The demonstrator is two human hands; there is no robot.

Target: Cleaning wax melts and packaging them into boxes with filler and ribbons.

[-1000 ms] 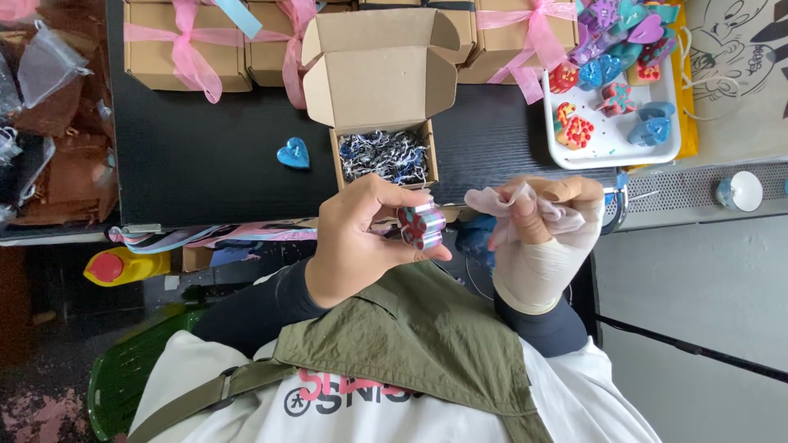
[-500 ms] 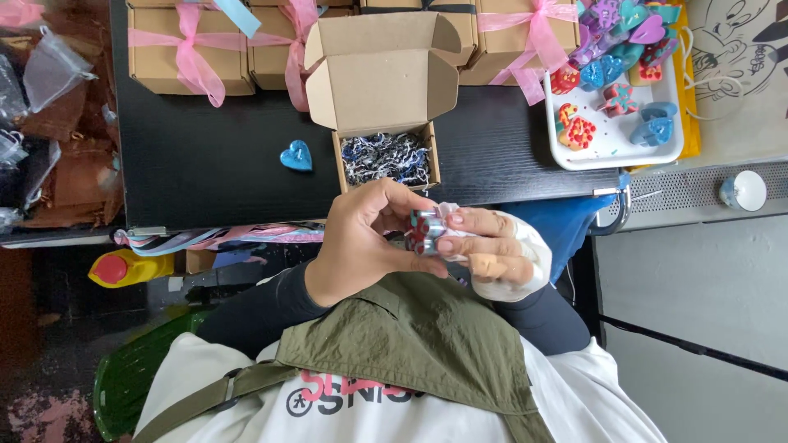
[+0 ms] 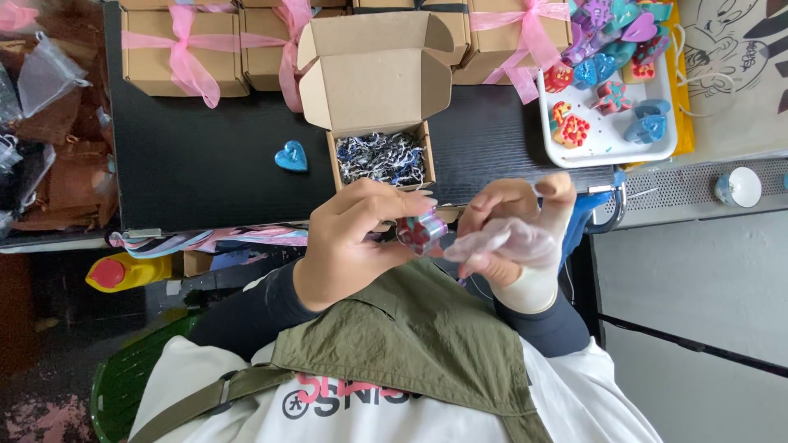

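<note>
Left hand: the left hand (image 3: 349, 246) is curled around a small red and blue heart-shaped piece (image 3: 420, 231), pinching it between thumb and fingertips, held up close to the body where it can be looked over.
Right hand: the right hand (image 3: 513, 226) sits just beside the piece, fingers loosely bent, with a thin clear bag (image 3: 501, 244) draped over them; the wrist is wrapped in a pale bandage (image 3: 529, 287). The bag's mouth seems turned toward the piece, as if to take it in, though the opening itself is hard to make out.
Open box: a brown cardboard box (image 3: 373, 78) stands farther off on the black table (image 3: 205, 164), lid flapped back, filled with dark shredded paper (image 3: 382, 158) as padding.
Loose heart: a blue heart (image 3: 291, 156) lies on the table left of the box.
Tray: a white tray (image 3: 611, 152) at far right holds more coloured hearts within reach.
Finished boxes: boxes tied with pink ribbon (image 3: 185, 49) line the far edge.
</note>
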